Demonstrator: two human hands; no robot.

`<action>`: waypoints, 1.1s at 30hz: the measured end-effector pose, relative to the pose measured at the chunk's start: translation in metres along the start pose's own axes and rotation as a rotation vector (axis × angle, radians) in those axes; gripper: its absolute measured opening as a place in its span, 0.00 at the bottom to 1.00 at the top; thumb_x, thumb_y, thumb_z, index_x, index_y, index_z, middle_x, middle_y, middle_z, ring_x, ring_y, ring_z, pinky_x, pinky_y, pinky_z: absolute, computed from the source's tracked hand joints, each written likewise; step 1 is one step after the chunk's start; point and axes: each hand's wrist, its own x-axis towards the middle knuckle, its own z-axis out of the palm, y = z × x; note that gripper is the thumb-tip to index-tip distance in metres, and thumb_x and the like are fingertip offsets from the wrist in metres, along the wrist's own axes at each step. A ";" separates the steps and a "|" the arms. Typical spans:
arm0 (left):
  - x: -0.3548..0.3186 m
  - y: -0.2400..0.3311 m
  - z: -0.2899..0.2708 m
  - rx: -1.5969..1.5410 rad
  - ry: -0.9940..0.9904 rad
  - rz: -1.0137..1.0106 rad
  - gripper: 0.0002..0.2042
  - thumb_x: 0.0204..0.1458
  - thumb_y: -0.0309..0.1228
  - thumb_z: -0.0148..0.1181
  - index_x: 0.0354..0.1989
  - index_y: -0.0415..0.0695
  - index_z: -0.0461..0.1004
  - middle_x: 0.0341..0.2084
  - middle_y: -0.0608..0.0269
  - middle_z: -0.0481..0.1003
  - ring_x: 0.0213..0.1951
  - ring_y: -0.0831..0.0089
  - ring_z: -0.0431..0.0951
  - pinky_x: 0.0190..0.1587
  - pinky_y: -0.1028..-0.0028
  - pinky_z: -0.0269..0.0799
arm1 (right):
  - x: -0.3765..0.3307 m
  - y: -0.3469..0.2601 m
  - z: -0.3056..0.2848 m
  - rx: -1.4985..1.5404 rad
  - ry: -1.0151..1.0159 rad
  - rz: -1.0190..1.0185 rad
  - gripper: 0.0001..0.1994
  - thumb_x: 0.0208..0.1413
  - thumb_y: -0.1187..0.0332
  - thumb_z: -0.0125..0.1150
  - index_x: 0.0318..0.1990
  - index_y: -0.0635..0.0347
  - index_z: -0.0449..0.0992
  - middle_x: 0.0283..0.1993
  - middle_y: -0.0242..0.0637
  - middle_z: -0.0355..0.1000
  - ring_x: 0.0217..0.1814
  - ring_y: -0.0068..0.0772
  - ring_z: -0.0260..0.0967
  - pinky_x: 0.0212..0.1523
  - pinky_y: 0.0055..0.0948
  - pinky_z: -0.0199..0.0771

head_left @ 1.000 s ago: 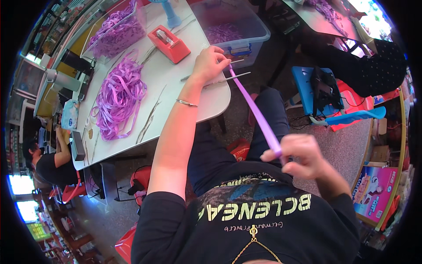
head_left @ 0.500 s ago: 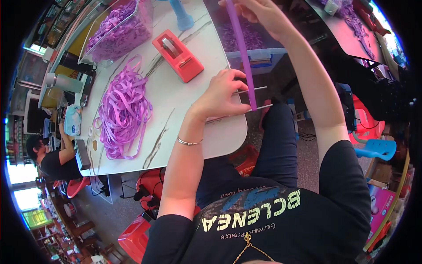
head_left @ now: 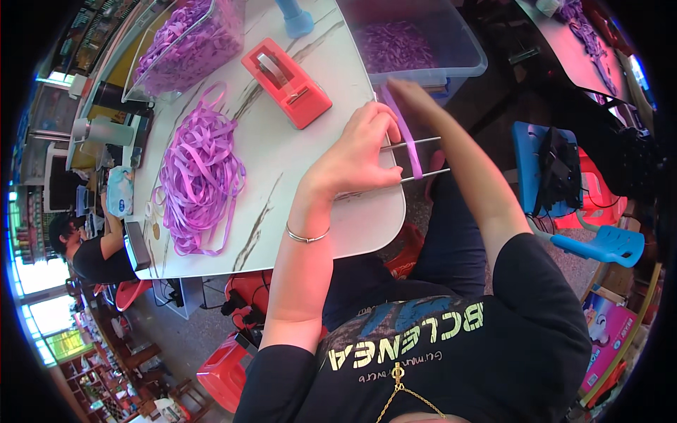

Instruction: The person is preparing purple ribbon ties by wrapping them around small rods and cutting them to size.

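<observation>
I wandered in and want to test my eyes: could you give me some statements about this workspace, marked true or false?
1. A purple ribbon strip crosses two metal rods. True.
2. The tape dispenser is green. False: the tape dispenser is red.
3. A loose purple ribbon heap lies on the white table. True.
4. The bracelet is on the right wrist. False: the bracelet is on the left.
5. The right hand rests on the heap. False: the right hand, blurred, is near the strip's upper end.

Smooth metal rods (head_left: 435, 173) show right of the glossy red plastic tape dispenser (head_left: 290, 88); left of it, satiny purple ribbon (head_left: 197, 176).
</observation>
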 end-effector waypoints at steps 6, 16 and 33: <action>0.001 0.000 0.003 -0.040 0.044 0.067 0.20 0.32 0.27 0.60 0.39 0.39 0.69 0.45 0.55 0.61 0.52 0.61 0.61 0.55 0.70 0.59 | -0.102 0.129 0.010 0.002 -0.071 -0.168 0.18 0.58 0.49 0.44 0.35 0.51 0.75 0.20 0.22 0.64 0.17 0.14 0.52 0.17 0.17 0.49; -0.002 -0.004 0.004 0.043 0.004 0.072 0.19 0.33 0.27 0.58 0.39 0.41 0.72 0.45 0.56 0.61 0.52 0.61 0.60 0.55 0.71 0.59 | -0.327 0.022 0.051 -0.052 0.022 -0.214 0.11 0.56 0.68 0.49 0.36 0.63 0.77 0.20 0.29 0.68 0.20 0.18 0.60 0.23 0.20 0.59; 0.000 -0.005 0.004 0.030 0.032 0.046 0.20 0.31 0.27 0.61 0.38 0.39 0.68 0.44 0.54 0.61 0.52 0.61 0.61 0.55 0.70 0.59 | -0.101 -0.064 0.002 0.064 -0.029 -0.165 0.14 0.58 0.58 0.49 0.37 0.60 0.76 0.24 0.22 0.64 0.25 0.12 0.57 0.26 0.13 0.54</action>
